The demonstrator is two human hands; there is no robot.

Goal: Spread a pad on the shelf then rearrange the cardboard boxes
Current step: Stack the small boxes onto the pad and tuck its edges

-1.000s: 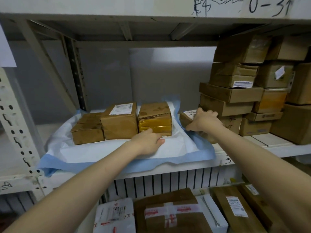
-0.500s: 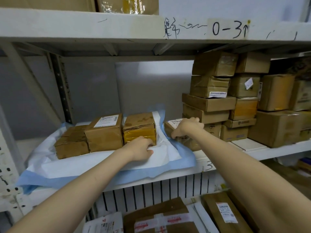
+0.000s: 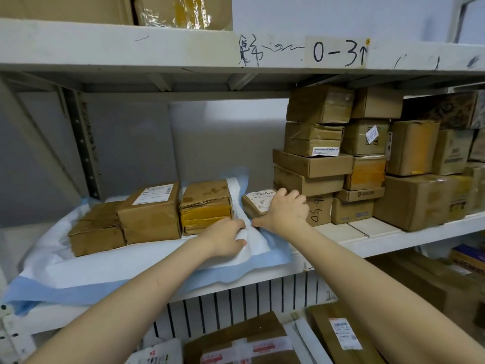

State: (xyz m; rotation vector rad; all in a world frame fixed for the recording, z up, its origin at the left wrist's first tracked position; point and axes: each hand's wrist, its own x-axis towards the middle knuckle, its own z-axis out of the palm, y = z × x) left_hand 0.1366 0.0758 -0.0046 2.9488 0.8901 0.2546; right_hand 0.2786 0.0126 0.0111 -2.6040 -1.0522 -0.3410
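- Pad [image 3: 105,271]: white with a blue border, lying on the left part of the shelf [image 3: 367,240]. Front edge overhangs the lip; right end is rucked.
- Row of three cardboard boxes [image 3: 152,214] stands on the pad, sides touching.
- Left hand [image 3: 225,240]: fingers curled into the bunched right end of the pad, in front of the yellow-taped box [image 3: 207,206]. It grips the pad.
- Right hand [image 3: 286,211]: fingers curled over the small labelled box [image 3: 256,203] at the pad's right edge, beside the stack of boxes [image 3: 312,164].
- Judgement: pad largely spread and rearranging is in hand. The next move calls for holding the pad taut while bringing the small box onto it, without dragging the sheet.
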